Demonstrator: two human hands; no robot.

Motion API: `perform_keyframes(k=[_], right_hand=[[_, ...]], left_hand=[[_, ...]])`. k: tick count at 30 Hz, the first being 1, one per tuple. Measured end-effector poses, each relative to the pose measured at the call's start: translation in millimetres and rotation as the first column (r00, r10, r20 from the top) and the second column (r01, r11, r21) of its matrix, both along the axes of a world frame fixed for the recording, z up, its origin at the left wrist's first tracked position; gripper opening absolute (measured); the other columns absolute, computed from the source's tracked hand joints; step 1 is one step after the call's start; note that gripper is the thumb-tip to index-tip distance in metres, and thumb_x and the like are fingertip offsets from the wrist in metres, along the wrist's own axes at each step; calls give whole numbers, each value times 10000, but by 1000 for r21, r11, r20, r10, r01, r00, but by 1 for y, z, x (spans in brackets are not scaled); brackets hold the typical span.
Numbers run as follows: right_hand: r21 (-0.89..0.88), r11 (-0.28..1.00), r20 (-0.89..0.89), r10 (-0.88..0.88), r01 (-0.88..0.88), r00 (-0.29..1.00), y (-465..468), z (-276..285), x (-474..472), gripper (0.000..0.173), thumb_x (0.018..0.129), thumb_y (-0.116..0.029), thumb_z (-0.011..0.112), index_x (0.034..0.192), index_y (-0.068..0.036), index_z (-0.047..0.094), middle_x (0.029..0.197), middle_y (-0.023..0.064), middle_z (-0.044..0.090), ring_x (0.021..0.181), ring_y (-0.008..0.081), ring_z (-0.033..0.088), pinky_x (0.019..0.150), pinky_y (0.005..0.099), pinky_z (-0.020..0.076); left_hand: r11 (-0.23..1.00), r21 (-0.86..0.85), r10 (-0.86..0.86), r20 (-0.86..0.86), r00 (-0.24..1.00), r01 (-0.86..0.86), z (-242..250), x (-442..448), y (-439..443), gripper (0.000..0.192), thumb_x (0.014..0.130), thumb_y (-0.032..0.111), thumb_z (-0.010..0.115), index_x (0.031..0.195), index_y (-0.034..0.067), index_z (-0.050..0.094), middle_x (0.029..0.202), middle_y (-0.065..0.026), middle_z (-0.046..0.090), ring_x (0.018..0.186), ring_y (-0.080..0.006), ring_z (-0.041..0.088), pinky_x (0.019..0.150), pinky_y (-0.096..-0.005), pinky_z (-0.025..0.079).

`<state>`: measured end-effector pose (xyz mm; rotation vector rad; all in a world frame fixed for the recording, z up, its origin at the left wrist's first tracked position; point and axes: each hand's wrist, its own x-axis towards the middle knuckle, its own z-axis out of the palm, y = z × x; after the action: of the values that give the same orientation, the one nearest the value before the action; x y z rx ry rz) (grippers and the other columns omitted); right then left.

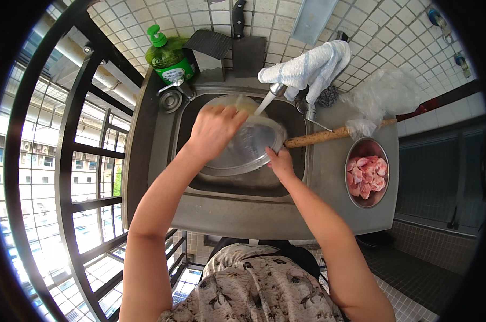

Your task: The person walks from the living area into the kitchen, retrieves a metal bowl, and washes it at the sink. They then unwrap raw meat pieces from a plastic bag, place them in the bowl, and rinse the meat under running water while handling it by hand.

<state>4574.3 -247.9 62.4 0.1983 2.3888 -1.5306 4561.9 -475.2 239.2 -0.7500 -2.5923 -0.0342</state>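
A clear round plastic basin (pixel 243 151) is tilted inside the stainless-steel sink (pixel 243 189). My right hand (pixel 281 163) grips its near right rim, thumb on top. My left hand (pixel 218 131) is over the far left part of the basin, fingers curled down and slightly blurred; whether they grip anything is hidden. Behind that hand shows another clear round vessel (pixel 226 100) with something yellowish at it. Water (pixel 266 102) runs from the faucet (pixel 276 87) toward the basin's far side. A long tan root (pixel 317 137), yam-like, reaches over the sink's right edge.
On the right counter stands a steel bowl (pixel 353 197) of raw meat chunks (pixel 367 175). A plastic bag (pixel 381 100) lies over the root's far end. A white towel (pixel 307 66) drapes the faucet. Behind are green soap (pixel 168 60), a cleaver (pixel 249 52) and a steel scourer (pixel 328 95).
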Motion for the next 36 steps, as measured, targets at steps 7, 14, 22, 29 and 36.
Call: perform_keyframes(k=[7, 14, 22, 29, 36], right_hand=[[-270, 954, 62, -115, 128, 991, -3, 61, 53, 241, 883, -119, 514, 1044, 56, 552, 792, 123, 626, 600, 202, 638, 458, 299, 560], [-316, 930, 314, -82, 185, 946, 9, 114, 60, 213, 837, -106, 503, 982, 36, 564, 757, 131, 638, 515, 203, 630, 405, 271, 511], [-359, 914, 240, -106, 189, 965, 22, 136, 61, 222, 819, -94, 497, 989, 28, 570, 738, 109, 633, 502, 179, 616, 378, 249, 466], [-260, 965, 175, 10, 36, 984, 14, 127, 42, 221, 867, -146, 506, 1035, -13, 562, 801, 73, 609, 605, 129, 602, 460, 263, 517], [36, 999, -266, -2, 12, 964, 44, 105, -16, 280, 968, -244, 490, 1158, -59, 582, 940, 51, 679, 821, 110, 636, 674, 264, 519]], left_hand=[[975, -208, 48, -155, 987, -80, -39, -62, 31, 207, 788, 183, 552, 990, 148, 580, 894, 2, 547, 852, -188, 567, 715, -349, 428], [933, -138, -326, 61, 943, 332, -74, -62, 72, 340, 886, 290, 499, 1209, 184, 500, 990, -23, 577, 921, -245, 604, 793, -434, 490], [884, 81, 327, 594, 734, -460, -55, -34, -34, 296, 918, 343, 519, 1052, 81, 491, 819, -195, 653, 798, -389, 638, 676, -489, 495], [99, 731, -162, 682, 714, -676, -43, 49, -73, 72, 833, 101, 596, 798, 58, 549, 707, 5, 570, 610, -81, 510, 573, -225, 415], [-373, 815, -143, 422, 895, -444, -56, 89, -73, 131, 787, -32, 571, 757, 77, 506, 749, 11, 582, 641, -54, 511, 615, -211, 434]])
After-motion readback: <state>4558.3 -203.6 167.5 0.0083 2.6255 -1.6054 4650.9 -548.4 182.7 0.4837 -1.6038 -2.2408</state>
